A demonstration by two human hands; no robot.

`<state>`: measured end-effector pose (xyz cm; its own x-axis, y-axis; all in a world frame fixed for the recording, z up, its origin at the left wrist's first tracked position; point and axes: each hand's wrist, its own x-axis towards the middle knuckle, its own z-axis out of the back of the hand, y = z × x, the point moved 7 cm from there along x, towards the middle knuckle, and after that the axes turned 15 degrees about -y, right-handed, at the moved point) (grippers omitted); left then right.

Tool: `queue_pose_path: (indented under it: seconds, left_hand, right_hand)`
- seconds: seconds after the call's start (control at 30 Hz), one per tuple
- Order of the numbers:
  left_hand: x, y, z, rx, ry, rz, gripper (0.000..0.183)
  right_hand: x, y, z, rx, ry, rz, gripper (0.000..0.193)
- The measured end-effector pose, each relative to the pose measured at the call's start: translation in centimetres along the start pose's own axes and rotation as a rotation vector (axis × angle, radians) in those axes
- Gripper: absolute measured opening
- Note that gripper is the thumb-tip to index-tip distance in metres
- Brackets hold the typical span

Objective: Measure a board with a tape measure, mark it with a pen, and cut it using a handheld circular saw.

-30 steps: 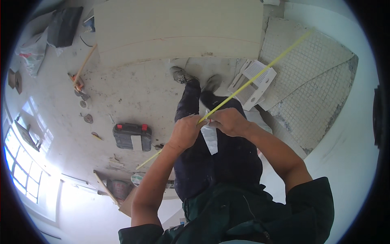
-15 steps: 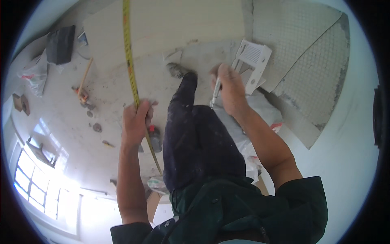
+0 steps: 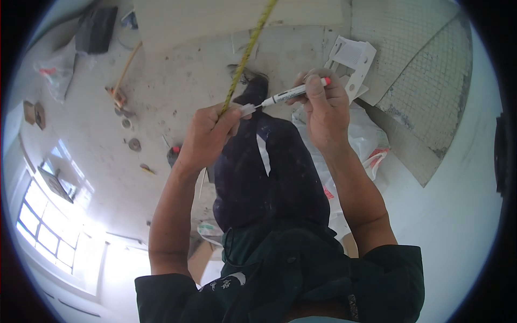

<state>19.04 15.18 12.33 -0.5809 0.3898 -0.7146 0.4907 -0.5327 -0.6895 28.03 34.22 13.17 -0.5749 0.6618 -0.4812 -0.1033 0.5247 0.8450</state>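
Half a second ago my two grips were well apart; now they have come together over my legs. My right grip [image 3: 326, 110] is curled closed around a slim white marker pen with a red end [image 3: 288, 95], its thin tip pointing left. My left grip [image 3: 210, 132] is pinched closed on a small, whitish, translucent cap [image 3: 247, 110] and also holds a long, flat, yellow tape measure blade [image 3: 245, 59], which slants up and away. Pen tip and cap meet or nearly so, which I judge occupies both grips with the pen; whether it is being capped I cannot tell. Below lies a dusty, speckled, pale grey floor [image 3: 177, 81], with a broad, flat, cream board [image 3: 188, 21] ahead, a grey, grid-patterned slab [image 3: 414, 91] and a crumpled, white plastic bag [image 3: 363, 134] rightward, and a bright, dark-barred window [image 3: 46, 229] far left.
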Motion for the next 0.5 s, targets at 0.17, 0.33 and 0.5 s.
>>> queue_pose_path:
  seconds: [0.17, 0.33, 0.5]
  left_hand:
    - [-1.8, 5.2, 5.3, 0.016, -0.116, 0.047, 0.025]
    - [-2.0, 9.2, 9.5, 0.13, -0.05, -0.205, 0.019]
    - [-3.0, 15.4, 19.6, 0.141, -0.236, -0.372, 0.018]
  right_hand:
    - [-4.0, -5.0, -4.8, -0.312, 0.122, -0.207, 0.018]
    - [-4.6, -8.1, -9.8, -1.19, 0.578, 0.24, 0.02]
    - [-8.9, -18.7, -13.6, -1.28, 0.629, -0.05, 0.017]
